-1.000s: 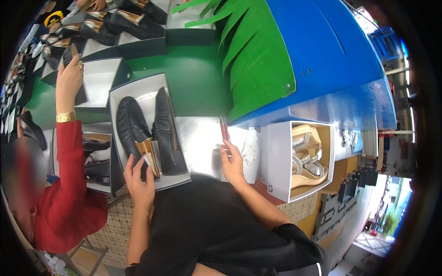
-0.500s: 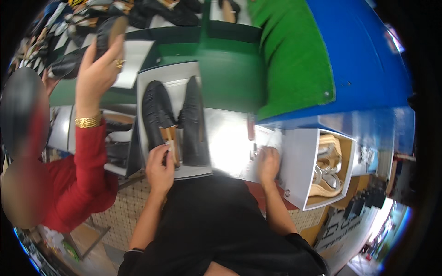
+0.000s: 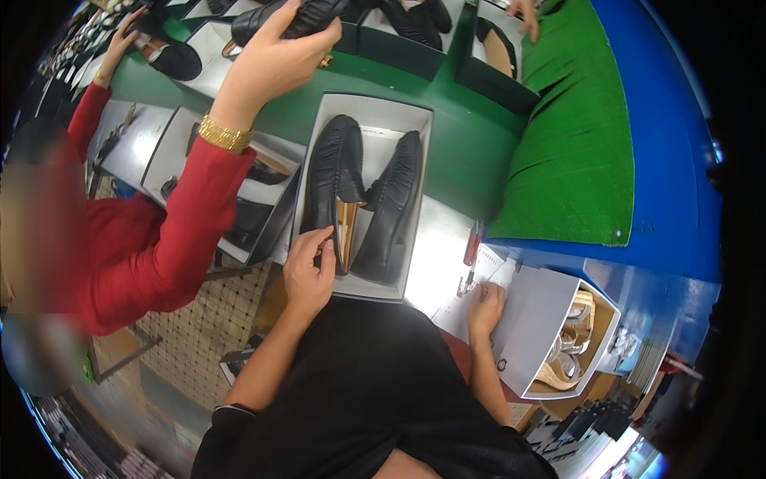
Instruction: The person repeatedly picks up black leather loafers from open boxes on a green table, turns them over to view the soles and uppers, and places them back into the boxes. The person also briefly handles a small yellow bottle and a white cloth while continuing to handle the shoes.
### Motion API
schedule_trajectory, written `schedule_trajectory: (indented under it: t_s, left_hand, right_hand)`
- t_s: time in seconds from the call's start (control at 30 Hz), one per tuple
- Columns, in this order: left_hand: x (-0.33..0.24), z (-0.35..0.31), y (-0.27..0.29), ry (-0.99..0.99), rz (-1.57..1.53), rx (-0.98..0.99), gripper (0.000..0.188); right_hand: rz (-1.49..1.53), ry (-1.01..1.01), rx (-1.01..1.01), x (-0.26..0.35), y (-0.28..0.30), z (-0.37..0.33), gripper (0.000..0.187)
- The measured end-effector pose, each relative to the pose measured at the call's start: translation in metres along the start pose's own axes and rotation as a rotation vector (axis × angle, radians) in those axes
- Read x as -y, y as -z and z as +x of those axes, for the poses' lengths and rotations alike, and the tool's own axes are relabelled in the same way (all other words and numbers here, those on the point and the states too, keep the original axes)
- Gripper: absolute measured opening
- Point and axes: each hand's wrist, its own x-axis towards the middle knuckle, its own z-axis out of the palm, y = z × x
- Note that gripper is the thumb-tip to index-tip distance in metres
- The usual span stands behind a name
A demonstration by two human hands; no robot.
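A white-lined shoebox (image 3: 307,209) in front of me holds a pair of black loafers, the left loafer (image 3: 325,172) and the right loafer (image 3: 391,207). A pale wooden strip (image 3: 346,231) shows inside the left loafer's opening. My left hand (image 3: 307,275) pinches the rim of that loafer near its heel, thumb and forefinger bent around the edge. To the right, my right hand (image 3: 486,310) rests with curled fingers on white papers (image 3: 491,267); what it holds, if anything, is hidden. A red-handled tool (image 3: 473,243) lies just beyond it.
A box of beige wedge sandals (image 3: 531,335) stands right of my right hand. At left, a co-worker's red-sleeved arm (image 3: 187,223) lifts a black shoe (image 3: 311,16). Another hand (image 3: 524,17) touches a far box. Green cloth (image 3: 574,168) covers the back right.
The view has shifted, so the box and my hands sit lower and farther right. The co-worker's raised shoe has come toward the middle. My left hand stays at the left loafer.
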Motion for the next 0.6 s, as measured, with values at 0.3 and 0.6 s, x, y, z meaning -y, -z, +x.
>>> schedule_trajectory:
  t_s: [0.3, 0.6]
  left_hand:
    - [0.001, 0.001, 0.001, -0.023, -0.018, -0.008, 0.024]
    - [0.003, 0.001, 0.003, -0.046, 0.030, 0.006, 0.022]
  right_hand:
    - [-0.010, -0.069, 0.068, -0.002, 0.002, 0.005, 0.012]
    - [-0.146, 0.176, -0.030, -0.002, -0.001, -0.011, 0.018]
